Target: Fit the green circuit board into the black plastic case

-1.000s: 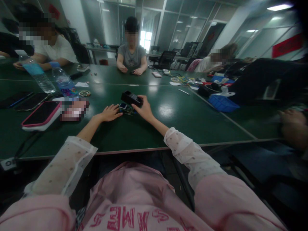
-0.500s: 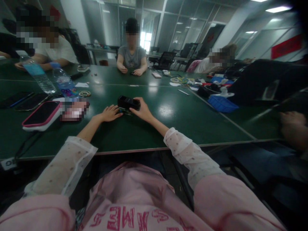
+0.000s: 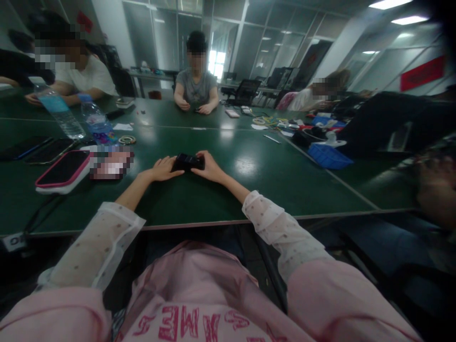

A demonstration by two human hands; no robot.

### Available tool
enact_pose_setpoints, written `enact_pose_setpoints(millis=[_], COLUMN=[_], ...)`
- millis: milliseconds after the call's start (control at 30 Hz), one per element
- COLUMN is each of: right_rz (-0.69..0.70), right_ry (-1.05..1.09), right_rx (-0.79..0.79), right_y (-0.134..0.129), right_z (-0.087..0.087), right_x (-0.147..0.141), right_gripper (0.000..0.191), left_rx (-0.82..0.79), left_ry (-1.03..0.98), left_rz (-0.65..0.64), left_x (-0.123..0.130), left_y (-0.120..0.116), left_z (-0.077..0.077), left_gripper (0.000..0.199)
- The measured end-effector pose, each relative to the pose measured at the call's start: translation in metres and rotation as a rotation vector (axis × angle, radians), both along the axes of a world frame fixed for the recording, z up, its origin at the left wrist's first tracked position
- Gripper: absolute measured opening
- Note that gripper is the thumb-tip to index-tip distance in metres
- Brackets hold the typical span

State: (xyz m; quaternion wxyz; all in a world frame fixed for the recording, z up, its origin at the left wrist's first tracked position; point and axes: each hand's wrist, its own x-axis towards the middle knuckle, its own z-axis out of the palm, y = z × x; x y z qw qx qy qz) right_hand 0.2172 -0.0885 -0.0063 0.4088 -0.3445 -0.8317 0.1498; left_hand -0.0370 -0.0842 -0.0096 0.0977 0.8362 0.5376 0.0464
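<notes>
A small black box-like device (image 3: 188,162) lies low over the green table (image 3: 213,204), between my two hands. My left hand (image 3: 166,169) holds its left end, thumb along the near side and fingers behind. Around its right end, my right hand (image 3: 210,167) has its thumb in front and its fingers at the back. What lies under the device is hidden. To the left of my hands is a pink blurred-out object (image 3: 111,165), beside a phone in a pink case (image 3: 64,169).
Two water bottles (image 3: 96,118) and a tape roll (image 3: 127,140) stand left. At right are a blue basket (image 3: 329,156), tangled cables (image 3: 269,121) and a pen (image 3: 272,138). A person (image 3: 196,88) sits opposite; another person's hand (image 3: 436,175) is at far right.
The black device has come down toward the table in my right hand. My left hand has moved onto its left end. The coloured piece seen beneath it before is now hidden.
</notes>
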Motion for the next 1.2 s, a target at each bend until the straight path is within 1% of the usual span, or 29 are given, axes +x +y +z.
enact_pose_setpoints(millis=[67,167,233,367,500,667,767,900,1000,1100,1200], right_rz=[-0.016,-0.063,-0.096,-0.145,-0.103,-0.062,-0.036,0.015,0.031,0.046,0.062], right_ry=[0.018,0.105,0.161,0.242,0.285,0.19,0.152,0.091,0.077,0.109,0.116], right_rx=[-0.01,-0.04,-0.071,-0.14,-0.189,-0.229,-0.259,-0.26,-0.275,-0.346,-0.442], right_y=[0.001,0.004,0.007,0.014,0.018,0.016,0.013,0.013,0.015,0.015,0.012], right_z=[-0.001,-0.001,-0.001,-0.004,-0.006,-0.005,-0.006,-0.008,-0.009,-0.008,-0.003], right_x=[-0.001,-0.001,0.0,0.002,0.003,0.002,0.001,0.001,0.002,0.002,0.002], right_gripper=[0.06,0.055,0.051,0.052,0.052,0.05,0.049,0.047,0.046,0.048,0.05], left_rx=[0.033,0.083,0.09,0.077,0.073,0.08,0.069,0.059,0.062,0.048,0.035], left_ry=[-0.018,-0.042,-0.053,-0.097,-0.141,-0.162,-0.172,-0.192,-0.217,-0.234,-0.24], left_rz=[-0.004,-0.02,-0.018,0.018,0.055,0.083,0.08,0.078,0.05,0.005,0.003], left_x=[0.0,0.0,-0.001,-0.001,-0.001,0.0,0.0,-0.001,-0.003,-0.004,-0.004], left_y=[0.0,0.002,0.002,0.003,0.006,0.008,0.009,0.01,0.012,0.012,0.011], left_z=[0.0,0.0,0.0,0.003,0.004,0.003,0.003,0.004,0.006,0.008,0.01], left_gripper=[0.098,0.096,0.096,0.096,0.094,0.087,0.084,0.083,0.077,0.07,0.068])
